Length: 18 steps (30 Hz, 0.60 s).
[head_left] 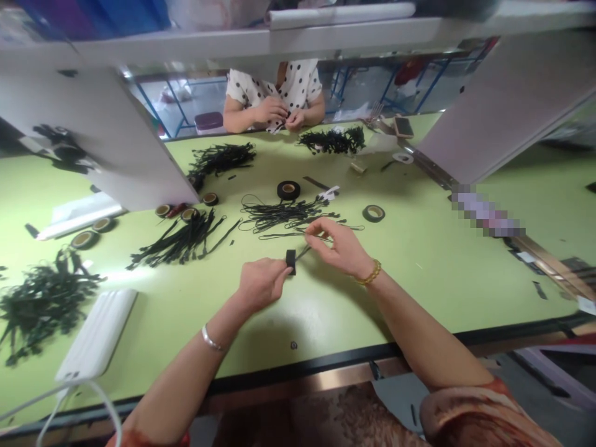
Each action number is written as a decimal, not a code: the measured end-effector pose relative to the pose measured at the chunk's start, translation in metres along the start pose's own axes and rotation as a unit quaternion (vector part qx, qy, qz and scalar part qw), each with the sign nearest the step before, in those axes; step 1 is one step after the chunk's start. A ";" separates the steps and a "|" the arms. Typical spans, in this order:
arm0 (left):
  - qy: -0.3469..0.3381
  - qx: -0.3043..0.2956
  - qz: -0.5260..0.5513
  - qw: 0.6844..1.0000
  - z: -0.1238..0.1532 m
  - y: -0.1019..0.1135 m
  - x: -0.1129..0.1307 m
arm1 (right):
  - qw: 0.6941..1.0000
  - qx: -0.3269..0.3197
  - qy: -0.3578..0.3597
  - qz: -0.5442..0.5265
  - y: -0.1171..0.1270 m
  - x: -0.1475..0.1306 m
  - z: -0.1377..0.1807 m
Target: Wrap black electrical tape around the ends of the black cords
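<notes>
Above the smooth green tabletop [335,313], the left hand [261,282], angled inward, pinches a small, flat black strip [291,261] between thumb and fingers. A thin dark cord [302,252] runs from it to the right hand [339,247], whose curled fingertips grip the cord against the thumb. Just beyond lies a loose heap of looped black cords [282,214]; past it, a ring-shaped black tape roll [282,191]. Across the table, a person in a dotted top [254,84] has both hands close together.
</notes>
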<state>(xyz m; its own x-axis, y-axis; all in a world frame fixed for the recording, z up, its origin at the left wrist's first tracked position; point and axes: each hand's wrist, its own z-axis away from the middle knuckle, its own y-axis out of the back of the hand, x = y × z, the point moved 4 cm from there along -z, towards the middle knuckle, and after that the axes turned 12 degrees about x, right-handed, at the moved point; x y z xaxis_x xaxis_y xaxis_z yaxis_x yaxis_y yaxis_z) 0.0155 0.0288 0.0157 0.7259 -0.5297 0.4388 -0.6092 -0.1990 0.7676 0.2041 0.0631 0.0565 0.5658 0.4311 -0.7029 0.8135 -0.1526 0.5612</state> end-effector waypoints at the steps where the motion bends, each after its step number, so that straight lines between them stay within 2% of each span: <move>1: -0.051 -0.003 -0.042 0.998 0.002 0.000 0.005 | 0.999 -0.037 -0.015 0.014 -0.005 0.001 0.001; 3: -0.129 -0.009 -0.093 0.987 0.005 -0.003 0.013 | 0.992 -0.121 -0.040 0.022 -0.016 0.002 0.005; 5: -0.178 -0.011 -0.112 0.977 0.008 -0.006 0.017 | 0.981 -0.180 -0.066 0.001 -0.026 0.000 0.009; 6: -0.192 -0.010 -0.117 0.974 0.009 -0.007 0.018 | 0.978 -0.191 -0.084 -0.020 -0.031 0.000 0.011; 8: -0.199 -0.012 -0.125 0.972 0.011 -0.010 0.019 | 0.973 -0.173 -0.132 -0.076 -0.037 -0.001 0.014; 11: -0.164 -0.021 -0.134 0.977 0.011 -0.014 0.019 | 0.959 -0.085 -0.210 -0.173 -0.041 0.001 0.016; 13: -0.123 -0.035 -0.131 0.983 0.011 -0.016 0.018 | 0.942 -0.035 -0.235 -0.238 -0.040 0.002 0.017; 15: -0.074 -0.057 -0.115 0.989 0.010 -0.017 0.016 | 0.931 -0.002 -0.227 -0.285 -0.036 0.002 0.016; 18: 0.031 -0.084 -0.057 0.994 0.006 -0.018 0.008 | 0.934 0.017 -0.177 -0.311 -0.027 -0.001 0.014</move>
<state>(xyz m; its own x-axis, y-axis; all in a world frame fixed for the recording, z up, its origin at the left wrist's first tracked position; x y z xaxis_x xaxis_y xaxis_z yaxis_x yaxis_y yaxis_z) 0.0302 0.0229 0.0029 0.8088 -0.4583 0.3686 -0.4640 -0.1120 0.8787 0.1835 0.0546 0.0354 -0.0128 0.1258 -0.9920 0.9999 -0.0005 -0.0129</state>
